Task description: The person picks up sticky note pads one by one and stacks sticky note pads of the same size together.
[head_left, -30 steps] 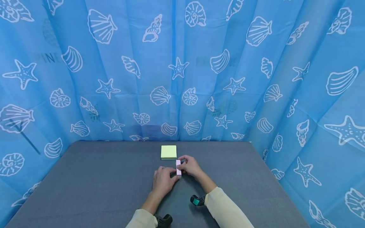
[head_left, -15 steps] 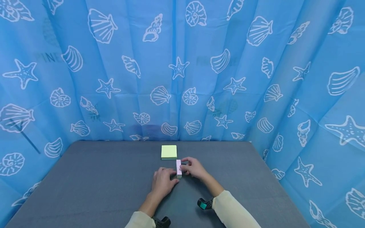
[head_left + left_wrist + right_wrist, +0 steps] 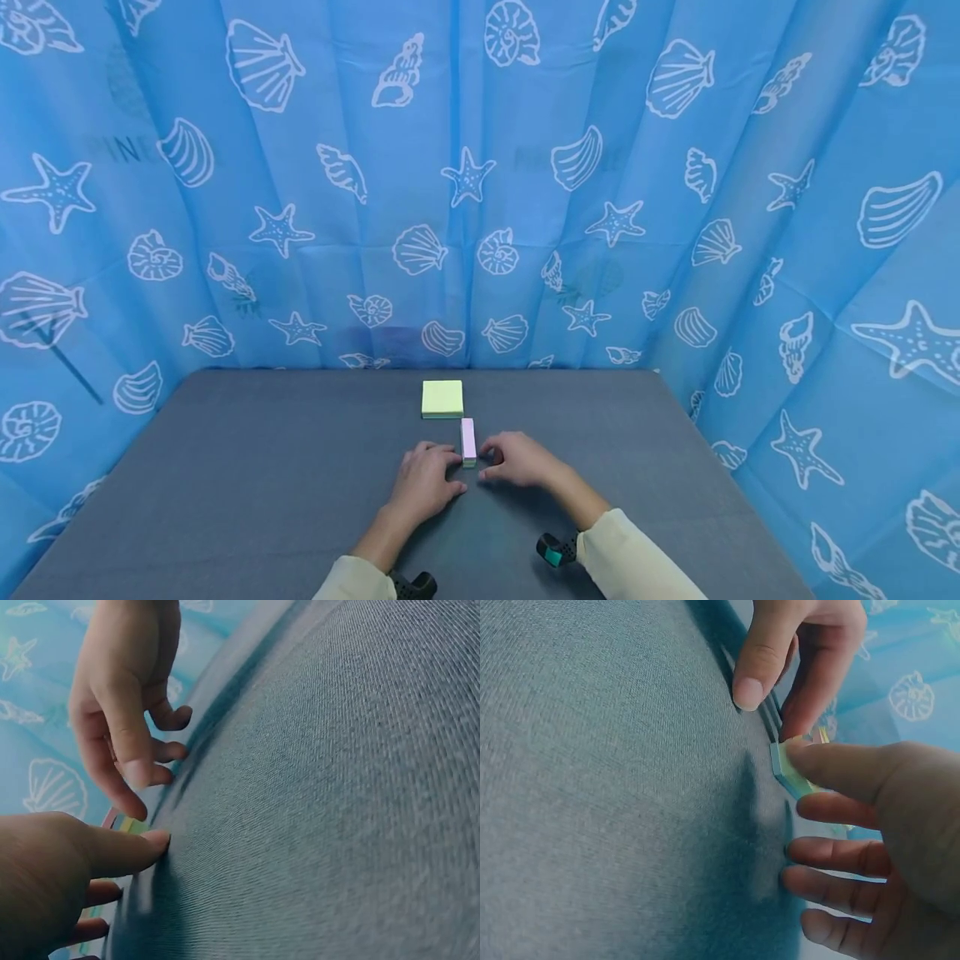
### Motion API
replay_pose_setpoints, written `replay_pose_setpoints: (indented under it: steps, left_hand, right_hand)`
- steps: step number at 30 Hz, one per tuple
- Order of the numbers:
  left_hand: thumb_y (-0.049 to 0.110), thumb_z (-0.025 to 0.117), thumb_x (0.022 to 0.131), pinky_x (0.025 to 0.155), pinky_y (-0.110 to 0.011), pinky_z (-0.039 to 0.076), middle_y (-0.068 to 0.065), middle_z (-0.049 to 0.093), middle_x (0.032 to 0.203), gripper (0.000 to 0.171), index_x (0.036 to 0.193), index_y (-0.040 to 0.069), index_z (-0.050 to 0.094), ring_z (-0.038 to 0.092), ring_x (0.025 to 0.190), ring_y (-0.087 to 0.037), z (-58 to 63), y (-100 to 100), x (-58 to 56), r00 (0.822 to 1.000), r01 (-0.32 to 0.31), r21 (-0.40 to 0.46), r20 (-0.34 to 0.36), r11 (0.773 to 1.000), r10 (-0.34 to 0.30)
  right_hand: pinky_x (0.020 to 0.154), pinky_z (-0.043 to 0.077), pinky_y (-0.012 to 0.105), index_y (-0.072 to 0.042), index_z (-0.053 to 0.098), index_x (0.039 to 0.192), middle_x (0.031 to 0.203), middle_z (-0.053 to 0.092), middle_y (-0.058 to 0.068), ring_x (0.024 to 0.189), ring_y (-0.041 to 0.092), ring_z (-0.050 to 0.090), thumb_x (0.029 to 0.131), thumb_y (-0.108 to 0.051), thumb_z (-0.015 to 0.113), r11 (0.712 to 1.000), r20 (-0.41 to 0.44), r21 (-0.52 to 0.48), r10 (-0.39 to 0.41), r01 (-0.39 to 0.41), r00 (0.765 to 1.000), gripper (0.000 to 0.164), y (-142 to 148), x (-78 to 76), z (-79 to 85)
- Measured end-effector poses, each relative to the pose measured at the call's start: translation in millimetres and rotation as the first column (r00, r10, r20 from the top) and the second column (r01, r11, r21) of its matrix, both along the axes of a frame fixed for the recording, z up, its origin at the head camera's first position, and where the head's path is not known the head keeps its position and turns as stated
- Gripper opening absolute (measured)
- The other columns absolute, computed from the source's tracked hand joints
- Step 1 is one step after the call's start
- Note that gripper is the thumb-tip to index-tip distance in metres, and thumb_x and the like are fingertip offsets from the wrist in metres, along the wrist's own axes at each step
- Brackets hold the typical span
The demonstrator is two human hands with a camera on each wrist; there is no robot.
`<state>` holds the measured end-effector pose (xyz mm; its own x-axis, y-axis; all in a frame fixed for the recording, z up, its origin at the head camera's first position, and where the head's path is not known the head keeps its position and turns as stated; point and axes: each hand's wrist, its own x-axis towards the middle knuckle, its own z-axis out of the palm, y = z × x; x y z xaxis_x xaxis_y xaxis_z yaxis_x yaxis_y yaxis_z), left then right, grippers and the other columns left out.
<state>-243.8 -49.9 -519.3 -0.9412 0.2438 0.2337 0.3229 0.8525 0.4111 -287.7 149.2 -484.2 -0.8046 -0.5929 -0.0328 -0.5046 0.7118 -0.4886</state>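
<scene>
A narrow stack of sticky notes [image 3: 468, 439], pink on top with green layers below, lies lengthwise on the grey table. Just beyond its far end sits a square yellow-green pad of sticky notes [image 3: 442, 397]. My left hand [image 3: 423, 482] rests at the narrow stack's left side, its index fingertip close to it; whether they touch I cannot tell. On the other side, my right hand [image 3: 522, 460] hovers slightly apart, fingers loosely bent and holding nothing. In the right wrist view, the thumb partly hides the narrow stack [image 3: 778, 762].
The grey cloth-covered table [image 3: 262, 483] runs back to a blue shell-patterned curtain [image 3: 465, 208], which also encloses the sides. Each wrist wears a black camera band, one of them [image 3: 557, 550] with a teal patch.
My right hand has let go of the narrow stack and drawn back right and nearer. The left hand has loosened slightly beside it. Both pads have stayed in place.
</scene>
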Motion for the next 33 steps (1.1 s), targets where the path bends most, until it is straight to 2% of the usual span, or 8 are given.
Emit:
replay_pose_setpoints:
  steps: [4, 9, 18, 24, 33]
  left_hand:
    - [0.034, 0.082, 0.078, 0.094, -0.048, 0.041, -0.004, 0.064, 0.125, 0.041, 0.113, 0.015, 0.073, 0.052, 0.116, -0.027, 3.6, -1.2, -1.8, 0.999, 0.029, -0.039, 0.041, 0.999, -0.027]
    - [0.036, 0.082, 0.078, 0.095, -0.048, 0.040, -0.004, 0.064, 0.125, 0.042, 0.114, 0.016, 0.073, 0.051, 0.117, -0.026, 7.9, -0.9, -4.3, 0.996, 0.054, -0.097, 0.072, 0.994, -0.048]
    - [0.036, 0.083, 0.076, 0.094, -0.049, 0.041, -0.005, 0.065, 0.122, 0.043, 0.112, 0.014, 0.074, 0.052, 0.115, -0.026, 12.9, 0.2, -8.1, 0.996, 0.079, -0.174, 0.058, 0.982, -0.070]
    - [0.036, 0.082, 0.077, 0.097, -0.052, 0.039, -0.005, 0.064, 0.124, 0.041, 0.112, 0.015, 0.074, 0.051, 0.118, -0.027, 13.4, -1.0, -6.6, 0.995, 0.074, -0.159, 0.082, 0.984, -0.062]
    - [0.036, 0.082, 0.078, 0.098, -0.048, 0.040, -0.006, 0.062, 0.128, 0.042, 0.113, 0.015, 0.073, 0.049, 0.121, -0.027, 13.7, -0.7, -5.9, 0.991, 0.079, -0.141, 0.116, 0.987, -0.062]
  right_hand:
    - [0.064, 0.044, 0.028, -0.012, 0.070, 0.108, 0.083, 0.056, -0.004, 0.071, 0.010, 0.050, 0.083, -0.031, 0.078, 0.995, -0.035, 0.100, 0.007, -0.004, 0.999, 0.032, -4.1, 2.6, 2.1]
    - [0.062, 0.042, 0.028, -0.015, 0.070, 0.108, 0.081, 0.052, -0.006, 0.070, 0.010, 0.048, 0.082, -0.033, 0.079, 0.984, -0.060, 0.179, 0.000, 0.011, 0.998, 0.033, -9.6, 5.6, 3.7]
    - [0.061, 0.041, 0.028, -0.016, 0.069, 0.109, 0.080, 0.051, -0.007, 0.069, 0.010, 0.048, 0.081, -0.034, 0.079, 0.978, -0.067, 0.204, -0.023, 0.036, 0.997, 0.035, -14.8, 9.1, 6.0]
    - [0.064, 0.043, 0.029, -0.016, 0.070, 0.108, 0.083, 0.053, -0.006, 0.072, 0.010, 0.049, 0.082, -0.033, 0.079, 0.979, -0.060, 0.200, -0.023, 0.035, 0.998, 0.033, -13.9, 10.0, 7.3]
    - [0.066, 0.044, 0.028, -0.015, 0.069, 0.107, 0.084, 0.054, -0.006, 0.073, 0.010, 0.050, 0.082, -0.033, 0.079, 0.983, -0.041, 0.180, -0.035, 0.041, 0.999, 0.032, -16.3, 10.3, 5.7]
